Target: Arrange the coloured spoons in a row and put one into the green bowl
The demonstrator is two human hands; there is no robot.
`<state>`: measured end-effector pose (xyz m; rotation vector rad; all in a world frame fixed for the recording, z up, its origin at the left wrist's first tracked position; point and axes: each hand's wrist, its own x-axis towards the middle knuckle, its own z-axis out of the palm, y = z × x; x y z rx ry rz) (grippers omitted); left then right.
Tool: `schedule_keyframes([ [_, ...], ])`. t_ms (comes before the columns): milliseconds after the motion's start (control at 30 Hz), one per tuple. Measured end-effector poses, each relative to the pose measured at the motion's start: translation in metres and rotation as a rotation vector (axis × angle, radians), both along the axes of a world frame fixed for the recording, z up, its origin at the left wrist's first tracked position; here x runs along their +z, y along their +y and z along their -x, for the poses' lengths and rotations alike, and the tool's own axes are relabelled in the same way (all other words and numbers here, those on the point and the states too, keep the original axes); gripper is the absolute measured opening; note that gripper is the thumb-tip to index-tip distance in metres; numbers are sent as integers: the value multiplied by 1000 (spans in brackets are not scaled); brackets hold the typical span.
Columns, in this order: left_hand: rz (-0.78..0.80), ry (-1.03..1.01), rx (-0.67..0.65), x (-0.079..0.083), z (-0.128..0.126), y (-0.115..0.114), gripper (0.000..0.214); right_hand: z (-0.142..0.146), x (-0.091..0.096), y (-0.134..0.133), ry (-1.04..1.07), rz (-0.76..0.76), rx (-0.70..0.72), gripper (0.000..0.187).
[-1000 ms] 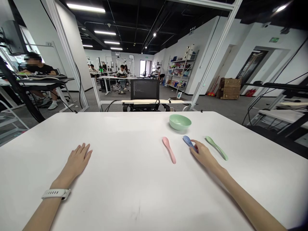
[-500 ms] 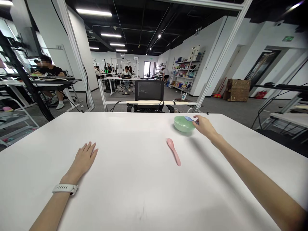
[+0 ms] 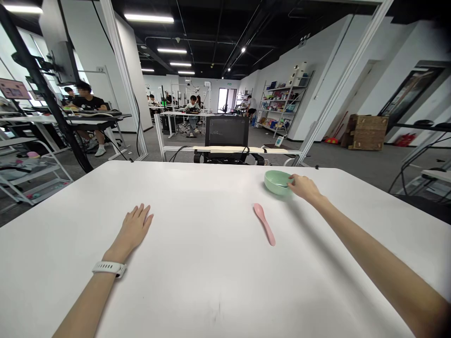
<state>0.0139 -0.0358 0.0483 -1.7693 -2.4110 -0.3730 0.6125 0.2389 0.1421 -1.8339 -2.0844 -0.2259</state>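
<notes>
My right hand [image 3: 305,188] reaches the right rim of a pale green bowl [image 3: 276,182], fingertips at or over the rim. Whatever it might hold is hidden, and no blue spoon shows. A pink plastic spoon [image 3: 264,224] lies on the white table [image 3: 211,291] just below the bowl, untouched. My left hand [image 3: 136,230] rests flat and open on the tabletop, far from everything, with a white band [image 3: 109,268] on its wrist.
Past the table's far edge stands a black monitor [image 3: 226,131] on a framed stand. White metal uprights rise on both sides. A seated person [image 3: 86,105] works at a desk on the left, and a shelf unit [image 3: 285,105] stands against the far right wall.
My right hand has moved from over the bowl to its rim, and the blue spoon no longer shows. The green spoon has left the table since a second ago. The view has swung slightly.
</notes>
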Motion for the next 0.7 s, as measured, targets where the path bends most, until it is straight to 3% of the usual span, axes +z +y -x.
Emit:
schedule_keyframes([
  [100,6,-11,-9,2,0,-1,71,-2,3,-17,43,-19,-28,37],
  [200,6,-17,-15,4,0,-2,70,-8,1,-46,151,-234,21,43],
  [333,30,-31,-12,8,-1,-3,71,-23,-18,-90,280,-370,81,44],
  [500,37,-33,-7,9,-2,-3,70,-43,-64,-124,285,-140,134,45],
  [600,46,-26,-2,8,-2,-3,70,-50,-89,-131,288,12,186,50],
  [700,63,-33,9,9,-3,-4,72,-53,-102,-132,309,92,203,53],
])
